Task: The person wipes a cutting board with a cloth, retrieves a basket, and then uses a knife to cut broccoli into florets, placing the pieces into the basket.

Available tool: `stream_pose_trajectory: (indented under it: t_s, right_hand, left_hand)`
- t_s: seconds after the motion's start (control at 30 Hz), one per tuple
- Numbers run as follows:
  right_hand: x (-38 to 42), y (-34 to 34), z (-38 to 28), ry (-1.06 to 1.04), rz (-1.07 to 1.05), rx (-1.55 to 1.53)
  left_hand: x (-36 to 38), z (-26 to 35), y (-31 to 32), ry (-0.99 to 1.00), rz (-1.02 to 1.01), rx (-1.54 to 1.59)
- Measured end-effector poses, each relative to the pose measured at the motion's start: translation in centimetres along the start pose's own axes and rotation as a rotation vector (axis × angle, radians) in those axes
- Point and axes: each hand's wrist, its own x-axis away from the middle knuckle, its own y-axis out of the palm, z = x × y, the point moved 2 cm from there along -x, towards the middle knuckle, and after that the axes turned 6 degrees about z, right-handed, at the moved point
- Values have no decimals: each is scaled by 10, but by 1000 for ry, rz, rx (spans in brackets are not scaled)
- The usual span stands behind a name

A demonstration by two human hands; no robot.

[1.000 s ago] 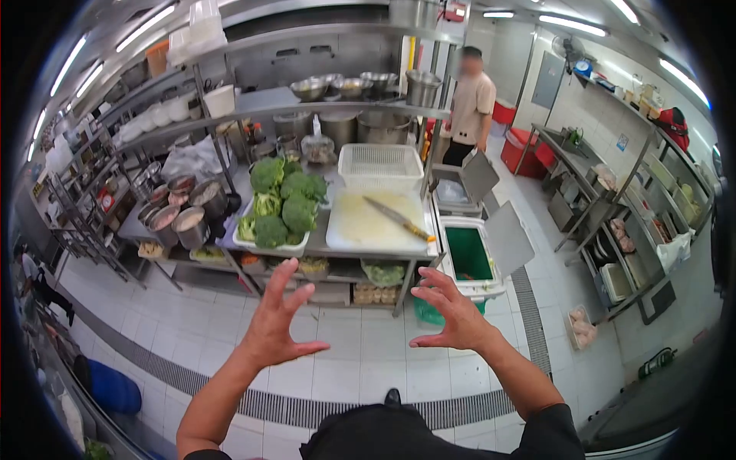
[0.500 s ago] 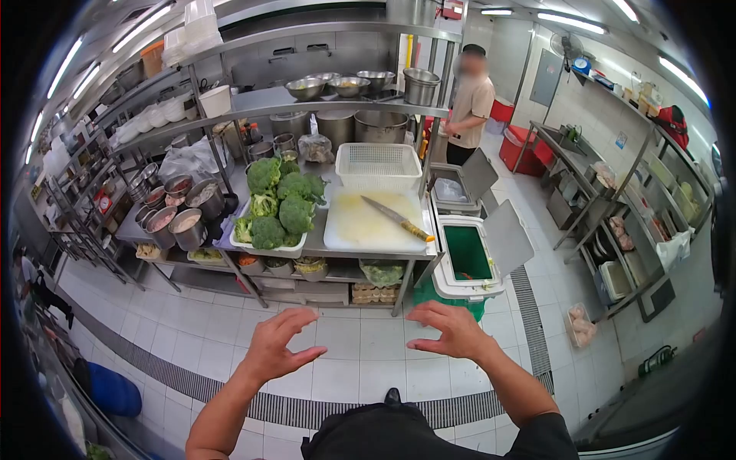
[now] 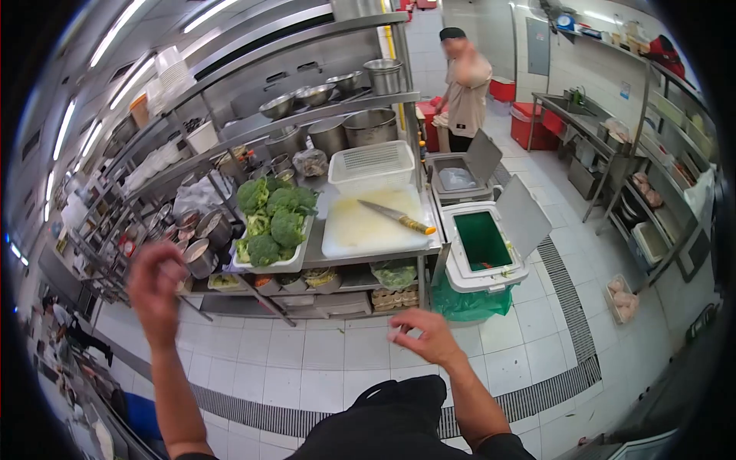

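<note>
Both hands are up in the air over the white floor tiles [image 3: 322, 349], well short of the steel prep table [image 3: 310, 253] and holding nothing. The left hand [image 3: 157, 287] is raised and blurred, its fingers loosely curled; the right hand [image 3: 422, 337] hangs lower with thumb and fingertips drawn near each other, empty between them.

Nearest ahead of them on the table sits a white tray [image 3: 285, 261] piled with broccoli heads [image 3: 272, 218]. I'd judge the heads firm and light but crumbly at the florets, best taken by the stalk. Beside the tray lies a pale cutting board [image 3: 368, 226], wet-looking and likely slippery, with a yellow-handled knife [image 3: 397, 217] across it, to be lifted by the handle only. Behind is a white perforated basket [image 3: 373, 162].

Right of the table stand two open-lidded bins [image 3: 483, 245]. Farther back a person in a beige shirt [image 3: 464, 96] stands. I can read no labels or writing anywhere.
</note>
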Motion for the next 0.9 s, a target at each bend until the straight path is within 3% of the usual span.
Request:
stream_pose_trajectory:
  t_s: [0.03,0.1,0.17,0.2,0.23,0.27,0.33,0.4,0.47,0.53,0.6,0.67,0.73,0.77,0.87,0.9]
  right_hand:
    - [-1,-3,0,-1,11,12]
    - [1,-4,2,142,-280,187]
    - [11,-15,15,281,-443,349]
    - [20,-21,24,326,-506,435]
    - [27,-28,35,360,-572,524]
    - [32,-35,41,407,-600,559]
    - [39,-35,37,442,-692,588]
    - [39,-31,29,729,-666,589]
    - [41,-15,29,738,-700,595]
    - [39,5,28,740,-729,597]
    - [37,28,28,738,-728,505]
    - [47,48,51,681,-752,495]
    - [69,58,94,848,-636,221]
    - [81,58,113,845,-647,228]
    - [149,37,190,988,-509,198]
    - [190,18,231,1122,-455,148]
  left_hand:
    - [18,-12,11,-106,-145,-39]
    - [66,-48,40,-347,-438,-51]
    - [139,-102,58,-583,-727,-165]
    - [177,-124,63,-661,-910,-268]
    - [228,-157,62,-601,-1034,-333]
    - [265,-170,63,-716,-1089,-354]
    - [346,-190,58,-993,-1005,-312]
    - [438,-206,48,-1139,-921,-295]
    - [550,-227,35,-1333,-896,-251]
    - [593,-190,10,-1817,-641,-117]
    - [661,-161,-15,-2101,-397,-73]
    - [736,-156,-31,-2115,-628,-158]
    - [711,-130,-43,-2225,-556,-203]
    - [703,-119,-46,-2327,-509,-250]
    - [704,-131,-43,-2336,-363,-201]
    - [691,-140,-38,-2300,-325,-177]
